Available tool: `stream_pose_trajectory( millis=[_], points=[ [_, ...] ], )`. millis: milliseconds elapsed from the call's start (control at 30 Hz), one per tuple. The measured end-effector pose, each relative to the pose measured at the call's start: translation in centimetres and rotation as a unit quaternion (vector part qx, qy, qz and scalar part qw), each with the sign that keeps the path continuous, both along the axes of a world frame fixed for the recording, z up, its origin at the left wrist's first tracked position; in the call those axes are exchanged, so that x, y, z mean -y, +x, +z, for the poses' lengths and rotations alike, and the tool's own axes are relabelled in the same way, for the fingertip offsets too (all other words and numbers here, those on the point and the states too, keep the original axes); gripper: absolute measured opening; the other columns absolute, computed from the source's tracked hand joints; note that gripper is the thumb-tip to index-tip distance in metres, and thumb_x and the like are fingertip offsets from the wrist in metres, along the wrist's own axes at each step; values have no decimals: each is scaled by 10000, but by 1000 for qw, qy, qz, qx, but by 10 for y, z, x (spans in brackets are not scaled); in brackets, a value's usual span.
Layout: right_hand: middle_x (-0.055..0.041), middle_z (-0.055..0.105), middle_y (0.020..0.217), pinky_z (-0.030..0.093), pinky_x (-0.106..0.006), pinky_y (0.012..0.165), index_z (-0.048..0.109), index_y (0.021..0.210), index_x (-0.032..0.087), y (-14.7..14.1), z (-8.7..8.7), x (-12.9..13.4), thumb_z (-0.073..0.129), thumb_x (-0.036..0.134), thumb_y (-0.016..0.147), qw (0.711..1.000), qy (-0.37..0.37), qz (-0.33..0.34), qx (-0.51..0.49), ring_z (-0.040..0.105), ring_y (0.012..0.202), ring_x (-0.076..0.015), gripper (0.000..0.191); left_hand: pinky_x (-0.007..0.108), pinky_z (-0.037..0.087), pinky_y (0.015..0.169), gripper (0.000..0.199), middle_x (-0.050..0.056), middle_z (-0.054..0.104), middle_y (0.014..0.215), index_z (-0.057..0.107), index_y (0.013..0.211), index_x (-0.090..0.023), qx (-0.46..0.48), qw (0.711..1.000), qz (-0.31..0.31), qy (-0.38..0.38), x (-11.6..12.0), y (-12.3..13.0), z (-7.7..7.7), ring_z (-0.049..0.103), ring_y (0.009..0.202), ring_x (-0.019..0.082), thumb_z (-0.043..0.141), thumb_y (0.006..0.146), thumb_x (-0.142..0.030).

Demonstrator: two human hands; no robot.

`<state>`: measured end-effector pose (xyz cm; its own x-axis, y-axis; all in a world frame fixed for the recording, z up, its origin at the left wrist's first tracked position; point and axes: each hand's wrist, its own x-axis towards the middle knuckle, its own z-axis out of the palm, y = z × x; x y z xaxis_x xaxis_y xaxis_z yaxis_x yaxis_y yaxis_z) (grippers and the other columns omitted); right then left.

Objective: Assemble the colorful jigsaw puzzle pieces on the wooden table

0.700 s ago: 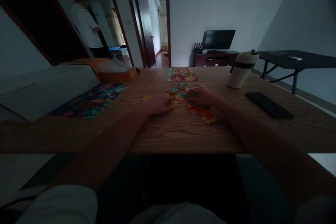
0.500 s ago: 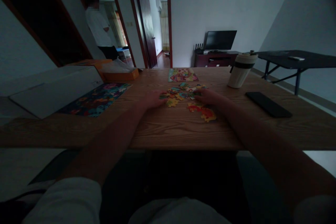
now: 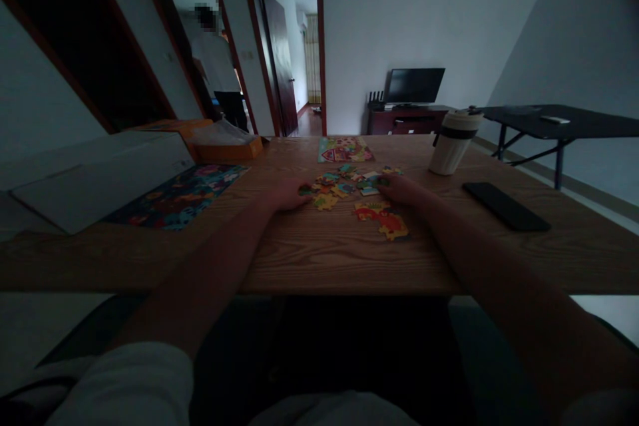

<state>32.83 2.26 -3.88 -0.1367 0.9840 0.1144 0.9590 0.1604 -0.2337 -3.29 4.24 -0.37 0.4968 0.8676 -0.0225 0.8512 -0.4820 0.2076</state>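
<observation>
A loose pile of jigsaw puzzle pieces [image 3: 344, 189] lies on the wooden table between my hands. At the pile's left side, my left hand [image 3: 289, 193] has its fingers closed on a greenish puzzle piece [image 3: 305, 190]. On the right, the bent fingers of my right hand [image 3: 399, 189] pinch another green puzzle piece [image 3: 383, 181]; part of the grip is hidden. Nearer to me, a few joined red and yellow pieces [image 3: 384, 218] rest flat, just below my right hand. Behind the pile lies a colourful picture sheet [image 3: 345, 149].
A lidded cup [image 3: 452, 146] and a black phone-like slab [image 3: 504, 206] stand and lie to the right. At left are a white box [image 3: 100, 173], a dark patterned sheet [image 3: 184, 193] and an orange box [image 3: 229, 148]. A person [image 3: 217, 66] stands by the far doorway.
My left hand has drawn slightly left with the green piece, its fingers more closed. My right hand has shifted a little at the pile. The person in the back has moved right and turned.
</observation>
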Motion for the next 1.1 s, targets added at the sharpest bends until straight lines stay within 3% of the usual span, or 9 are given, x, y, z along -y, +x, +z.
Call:
stream_pose_trajectory(
  millis=[167,333,500,600,667,767,867,1100],
  points=[
    [-155,676,1348,489,-342,1015,638,1373,166,7,-2,1,542,388,1011,1000,-7,-2,-26,664,1189,-269,435,359,466,1055,682,91,620,1436,567,1439,-259,45,999,18,-14,-3,-11,-6,608,1258,280,668,848,-582],
    [-179,673,1342,489,-361,1028,614,1401,128,9,0,6,561,373,999,999,-11,-15,-37,660,1195,-288,474,323,527,953,765,77,635,1422,514,1488,-289,72,996,47,-30,-9,-30,7,653,1201,271,716,811,-582],
    [-169,705,1275,525,-393,972,626,1390,151,17,-1,7,599,389,974,998,0,-11,-68,683,1134,-300,480,297,512,946,606,128,693,1323,567,1444,-173,18,994,108,-23,-14,-62,27,679,1150,260,610,908,-454],
    [-162,727,1211,539,-381,925,648,1359,146,20,-3,7,599,406,973,997,-7,-18,-74,700,1068,-290,469,286,494,958,578,144,702,1302,584,1422,-127,-25,989,138,-53,-13,-72,31,677,1146,254,592,909,-393],
    [-149,735,1189,542,-365,904,665,1334,152,21,-3,6,594,401,973,997,-14,-19,-80,706,1035,-274,444,290,495,944,626,122,720,1273,577,1433,-164,-29,987,140,-71,-12,-72,31,682,1126,253,635,875,-442],
    [-135,745,1152,542,-358,890,676,1322,164,21,-3,4,582,383,976,996,-24,-16,-80,711,993,-262,420,310,504,894,850,92,729,1247,552,1464,-248,-18,988,126,-87,-7,-66,30,688,1088,280,773,714,-584],
    [-133,753,1099,541,-373,893,689,1316,168,20,-3,4,580,371,972,997,-23,-19,-66,710,984,-273,414,322,506,833,1034,97,735,1201,531,1492,-245,-19,987,116,-106,-1,-58,30,694,1040,308,836,586,-641],
    [-134,743,1156,539,-367,904,687,1314,170,20,-2,5,587,340,972,997,-25,-10,-75,704,1024,-270,395,317,499,840,989,81,740,1152,539,1486,-247,2,991,111,-73,-3,-58,29,689,1038,293,846,606,-578]
  ],
)
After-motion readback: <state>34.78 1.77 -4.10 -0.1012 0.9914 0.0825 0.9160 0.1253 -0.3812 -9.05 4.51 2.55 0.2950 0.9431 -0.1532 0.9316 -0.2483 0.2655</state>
